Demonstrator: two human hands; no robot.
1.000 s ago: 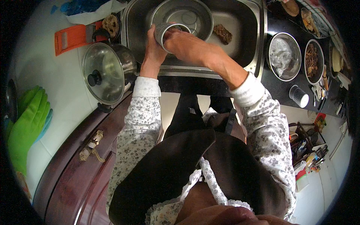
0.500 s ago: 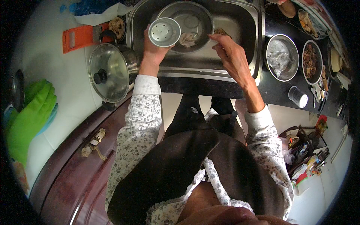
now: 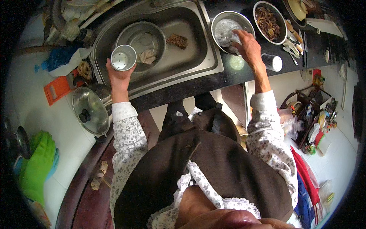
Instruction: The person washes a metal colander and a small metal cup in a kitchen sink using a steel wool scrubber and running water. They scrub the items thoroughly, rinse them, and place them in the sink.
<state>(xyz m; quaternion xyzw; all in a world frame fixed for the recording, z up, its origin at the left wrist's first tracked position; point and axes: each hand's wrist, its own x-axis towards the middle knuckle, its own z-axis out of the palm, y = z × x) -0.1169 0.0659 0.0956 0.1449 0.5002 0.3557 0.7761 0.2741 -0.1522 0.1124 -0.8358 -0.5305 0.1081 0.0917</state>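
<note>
My left hand [image 3: 120, 78] is closed round a small metal cup with holes in its bottom [image 3: 123, 58], held over the near left edge of the sink. Behind the cup, a round metal basin [image 3: 162, 36] stands in the sink with a pale, limp piece [image 3: 148, 56] in it. My right hand [image 3: 248, 46] reaches over the near right rim of a metal bowl [image 3: 216, 23] on the counter. Inside that bowl lies a clear, crinkled plastic-like material [image 3: 225, 28]; the fingertips dip toward it. Whether they grip any of it I cannot tell.
A brown scrubbing pad [image 3: 177, 41] lies in the sink [image 3: 190, 57]. Right of the bowl are a bowl of dark brown pieces [image 3: 270, 23], a stack of white cups [image 3: 272, 62] and several spoons [image 3: 291, 49]. At left stand a lidded pot [image 3: 90, 110] and green gloves [image 3: 40, 164].
My right hand has moved right, from over the sink to the metal bowl. The left hand still holds the cup. The whole view has turned and shifted toward the right counter.
</note>
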